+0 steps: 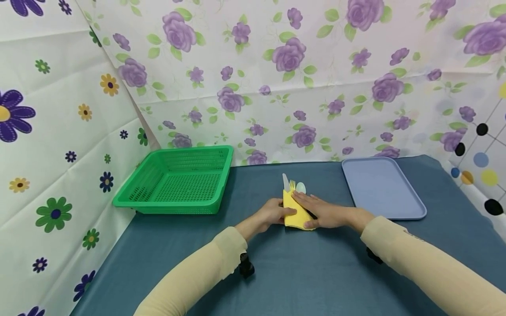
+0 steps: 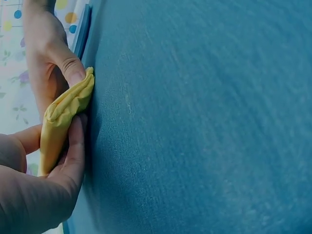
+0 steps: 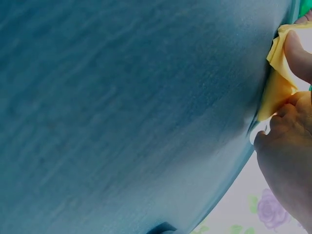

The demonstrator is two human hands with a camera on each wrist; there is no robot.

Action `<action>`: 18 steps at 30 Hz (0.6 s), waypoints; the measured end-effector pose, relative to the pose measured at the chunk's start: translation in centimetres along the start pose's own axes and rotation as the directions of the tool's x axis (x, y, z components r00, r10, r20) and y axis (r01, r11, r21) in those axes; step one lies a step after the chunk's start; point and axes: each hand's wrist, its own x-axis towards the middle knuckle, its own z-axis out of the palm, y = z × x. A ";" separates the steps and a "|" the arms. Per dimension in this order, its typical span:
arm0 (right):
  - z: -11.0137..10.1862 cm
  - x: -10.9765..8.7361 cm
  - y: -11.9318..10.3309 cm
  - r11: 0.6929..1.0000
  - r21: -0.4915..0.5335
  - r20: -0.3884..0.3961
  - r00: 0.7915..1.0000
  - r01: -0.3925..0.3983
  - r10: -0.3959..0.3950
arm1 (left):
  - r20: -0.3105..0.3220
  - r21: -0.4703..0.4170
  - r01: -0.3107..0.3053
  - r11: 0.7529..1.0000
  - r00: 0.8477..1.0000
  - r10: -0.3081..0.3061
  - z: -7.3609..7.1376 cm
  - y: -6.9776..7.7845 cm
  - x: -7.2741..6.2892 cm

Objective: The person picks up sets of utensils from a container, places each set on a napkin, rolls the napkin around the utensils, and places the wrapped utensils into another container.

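Observation:
A folded yellow napkin wraps a pale knife, a yellow fork and a pale spoon, whose upper ends stick out at the top. My left hand pinches the napkin's left side, thumb over its face and fingers beneath, as the left wrist view shows. From the right, my right hand presses on the napkin with fairly straight fingers across its upper part. The right thumb lies near the napkin's lower end. The cutlery's lower ends are hidden inside the folds.
A green perforated basket stands at the back left of the blue-covered table. On the back right lies a grey-blue tray. Flowered sheets hang behind and to the left.

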 end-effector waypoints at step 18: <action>-0.2 -0.2 -2.1 0.970 -0.243 -0.202 0.978 0.005 -0.055 | 0.075 -0.211 -0.147 0.966 0.983 0.166 -0.7 -0.4 -0.1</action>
